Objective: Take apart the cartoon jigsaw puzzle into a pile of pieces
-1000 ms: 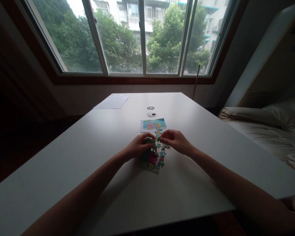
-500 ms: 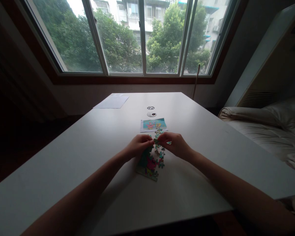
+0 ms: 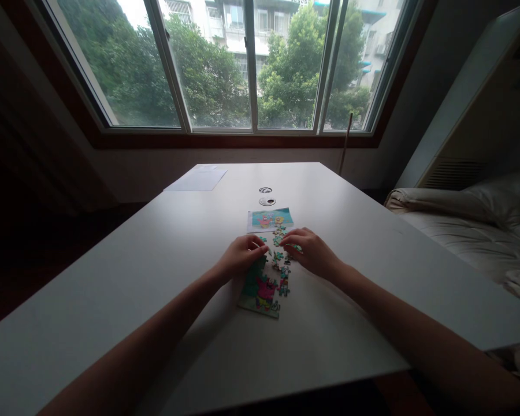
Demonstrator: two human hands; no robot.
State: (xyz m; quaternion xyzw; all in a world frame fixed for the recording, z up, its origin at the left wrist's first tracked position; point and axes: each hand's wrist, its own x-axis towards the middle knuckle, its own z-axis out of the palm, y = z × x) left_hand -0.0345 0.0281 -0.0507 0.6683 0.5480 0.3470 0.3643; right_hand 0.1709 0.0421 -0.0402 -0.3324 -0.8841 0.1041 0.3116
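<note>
A partly joined jigsaw puzzle [image 3: 264, 292] with a pink cartoon figure and a green background lies flat on the white table. My left hand [image 3: 242, 254] is at its top edge, thumb and fingers pinched on a small puzzle piece [image 3: 269, 251] seen nearly edge-on. Loose puzzle pieces [image 3: 285, 280] spread along the puzzle's right side and up toward a printed picture card [image 3: 271, 219]. Over the upper loose pieces hovers my right hand [image 3: 312, 251], fingers curved and apart, with nothing visible in them. Its palm side is partly hidden.
The white table [image 3: 164, 248] reaches toward the window. Two round inserts [image 3: 267, 201] are set in its top beyond the card. Sheets of paper [image 3: 197, 179] lie at the far left corner. A padded light-coloured seat or bed [image 3: 459, 219] stands at the right.
My right hand has let go of the piece between both hands, and its fingers have spread. My left hand has drawn slightly left with a piece. The joined puzzle has turned slightly.
</note>
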